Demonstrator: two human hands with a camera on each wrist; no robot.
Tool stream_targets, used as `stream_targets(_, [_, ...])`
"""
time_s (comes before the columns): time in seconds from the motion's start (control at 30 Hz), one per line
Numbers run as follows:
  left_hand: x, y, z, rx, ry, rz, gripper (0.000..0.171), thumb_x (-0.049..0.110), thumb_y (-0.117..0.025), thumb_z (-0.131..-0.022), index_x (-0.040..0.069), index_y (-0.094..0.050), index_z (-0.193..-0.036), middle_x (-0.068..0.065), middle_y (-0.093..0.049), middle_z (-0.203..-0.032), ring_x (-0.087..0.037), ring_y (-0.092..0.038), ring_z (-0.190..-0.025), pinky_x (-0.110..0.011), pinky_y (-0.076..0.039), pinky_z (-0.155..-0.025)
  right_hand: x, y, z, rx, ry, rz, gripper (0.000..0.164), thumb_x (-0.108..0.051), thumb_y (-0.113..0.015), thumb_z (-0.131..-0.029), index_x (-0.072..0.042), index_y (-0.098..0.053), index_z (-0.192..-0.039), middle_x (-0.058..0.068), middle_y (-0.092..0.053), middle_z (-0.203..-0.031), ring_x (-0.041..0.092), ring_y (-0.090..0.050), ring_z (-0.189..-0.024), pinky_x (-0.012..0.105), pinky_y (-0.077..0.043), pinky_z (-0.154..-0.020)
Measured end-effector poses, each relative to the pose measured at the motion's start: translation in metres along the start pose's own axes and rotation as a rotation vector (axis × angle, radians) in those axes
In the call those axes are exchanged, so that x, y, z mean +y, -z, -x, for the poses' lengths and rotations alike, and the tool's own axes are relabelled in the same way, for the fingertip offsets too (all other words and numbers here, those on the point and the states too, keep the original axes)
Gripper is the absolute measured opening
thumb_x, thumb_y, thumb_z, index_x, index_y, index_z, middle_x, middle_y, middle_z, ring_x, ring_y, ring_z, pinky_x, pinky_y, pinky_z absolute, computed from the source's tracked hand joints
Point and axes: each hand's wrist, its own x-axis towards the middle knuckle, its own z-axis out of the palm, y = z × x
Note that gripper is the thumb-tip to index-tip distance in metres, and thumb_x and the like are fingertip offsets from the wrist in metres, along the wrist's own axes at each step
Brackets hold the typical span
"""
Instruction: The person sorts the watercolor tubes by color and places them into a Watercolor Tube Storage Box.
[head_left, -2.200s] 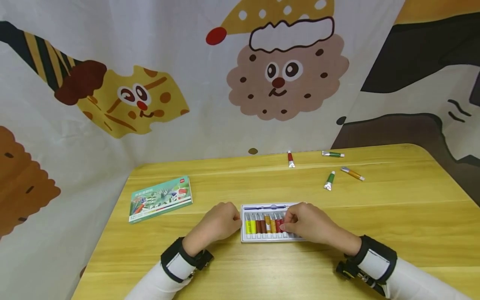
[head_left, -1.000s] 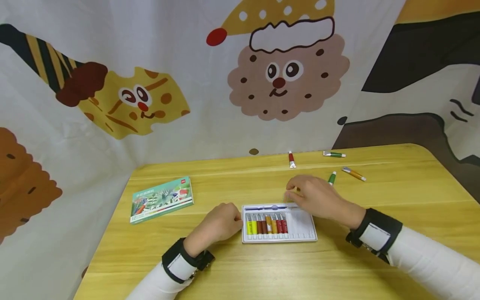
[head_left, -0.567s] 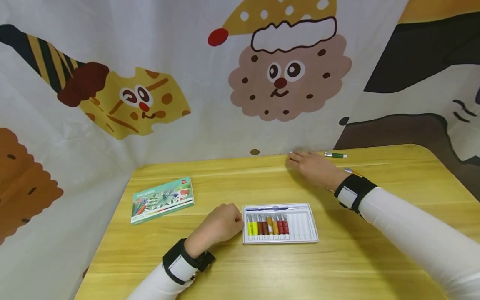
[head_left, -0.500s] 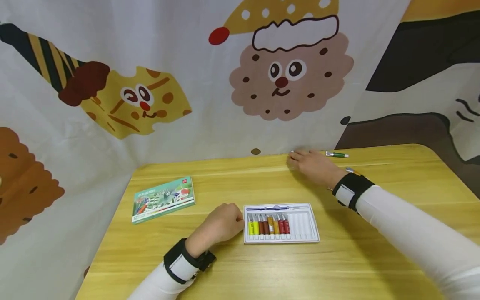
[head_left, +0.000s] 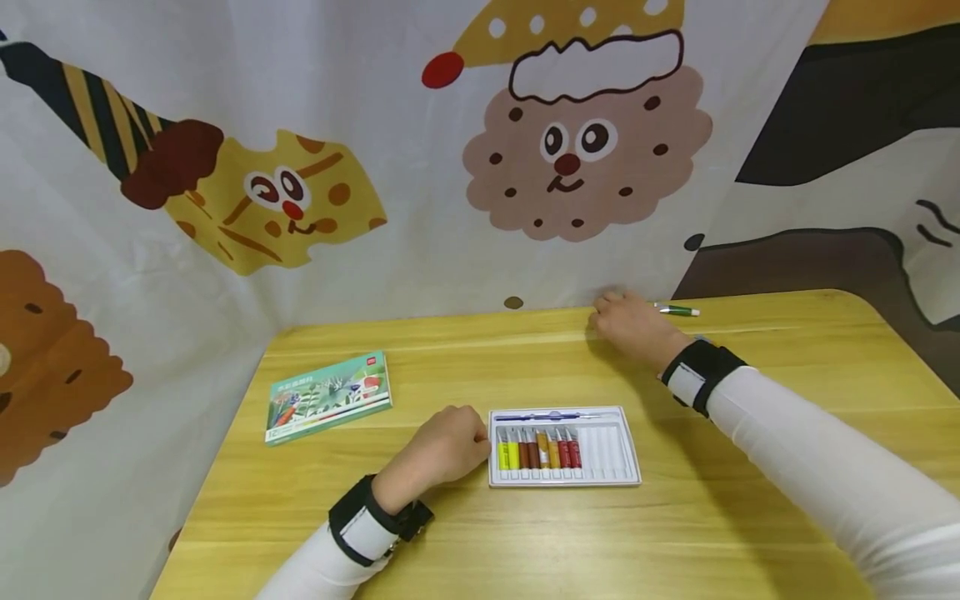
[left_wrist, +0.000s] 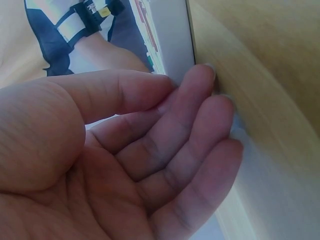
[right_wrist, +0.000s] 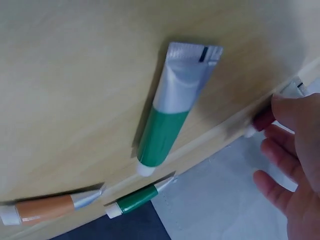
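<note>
At the table's back edge, my right hand (head_left: 636, 327) pinches a red paint tube (right_wrist: 263, 119) between thumb and index finger. The hand hides that tube from the head view. My left hand (head_left: 446, 444) is at the left edge of a white paint tray (head_left: 611, 454), its curled fingers and thumb meeting on the tray's rim. Several tubes in yellow, brown, ochre and red fill the tray's left slots; the right slots are bare. A blue-handled brush (head_left: 551, 416) lies along the tray's top.
A green tube (head_left: 678, 311) lies beside my right hand. The right wrist view shows another green tube (right_wrist: 165, 135) and an orange tube (right_wrist: 45, 209), both mostly hidden by my arm from above. A green paint box (head_left: 330, 397) lies on the left. A printed curtain (head_left: 420, 192) hangs behind.
My right hand has gone from the tray to the table's back edge, where it has taken hold of the red tube, then shifted slightly right. The left hand has stayed at the tray.
</note>
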Motion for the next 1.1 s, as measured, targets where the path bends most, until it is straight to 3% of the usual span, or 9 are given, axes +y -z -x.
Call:
stream_targets(0.17, [0.0, -0.001, -0.001, -0.004, 0.003, 0.001, 0.045, 0.009, -0.065, -0.099, 0.015, -0.055, -0.055, 0.007, -0.033, -0.05, -0.009, -0.035, -0.044, -0.024, -0.026, -0.045, 0.0, 0.003, 0.004, -0.074, -0.125, -0.182, 0.004, 0.001, -0.074, -0.094, 0.004, -0.073, -0.096, 0.015, -0.067, -0.088, 0.031, -0.063, -0.085, 0.044, -0.057, -0.083])
stream_targets(0.33, [0.0, -0.001, -0.001, -0.005, -0.001, 0.005, 0.045, 0.009, -0.065, -0.098, 0.014, -0.055, -0.055, 0.007, -0.034, -0.05, -0.009, -0.036, -0.044, -0.024, -0.027, -0.045, 0.001, 0.005, 0.009, -0.167, -0.296, -0.453, 0.011, -0.004, -0.064, -0.101, 0.003, -0.069, -0.094, 0.009, -0.063, -0.078, 0.025, -0.058, -0.071, 0.044, -0.054, -0.07])
stream_targets(0.5, [-0.001, -0.002, -0.002, 0.0, -0.005, -0.004, 0.047, 0.009, -0.065, -0.098, 0.016, -0.051, -0.054, 0.008, -0.031, -0.049, -0.009, -0.034, -0.044, -0.024, -0.025, -0.045, -0.002, 0.019, 0.014, -0.184, -0.406, -0.698, 0.013, -0.006, -0.062, -0.104, 0.004, -0.069, -0.098, 0.007, -0.058, -0.077, 0.021, -0.052, -0.069, 0.038, -0.045, -0.066])
stream_targets(0.7, [-0.002, -0.002, -0.001, -0.006, 0.004, -0.004, 0.046, 0.009, -0.065, -0.099, 0.015, -0.054, -0.055, 0.007, -0.033, -0.05, -0.009, -0.035, -0.044, -0.024, -0.026, -0.045, -0.01, 0.032, 0.023, -0.157, -0.473, -0.904, 0.017, -0.01, -0.062, -0.105, 0.002, -0.071, -0.097, 0.004, -0.063, -0.075, 0.017, -0.051, -0.063, 0.031, -0.041, -0.057])
stream_targets(0.9, [-0.002, -0.002, -0.001, 0.0, 0.001, -0.014, 0.046, 0.009, -0.065, -0.098, 0.015, -0.054, -0.054, 0.007, -0.033, -0.05, -0.009, -0.035, -0.044, -0.024, -0.027, -0.045, -0.027, 0.047, 0.037, -0.112, -0.504, -1.025, 0.016, -0.012, -0.066, -0.102, 0.0, -0.074, -0.095, 0.002, -0.067, -0.078, 0.016, -0.051, -0.065, 0.028, -0.041, -0.057])
stream_targets(1.1, [-0.003, -0.003, -0.002, 0.003, -0.001, -0.017, 0.041, 0.009, -0.065, -0.098, 0.012, -0.061, -0.057, 0.007, -0.035, -0.051, -0.009, -0.036, -0.044, -0.025, -0.028, -0.045, -0.049, 0.059, 0.051, -0.133, -0.519, -1.127, 0.016, -0.014, -0.067, -0.102, 0.0, -0.075, -0.1, 0.001, -0.07, -0.081, 0.018, -0.058, -0.071, 0.028, -0.045, -0.059])
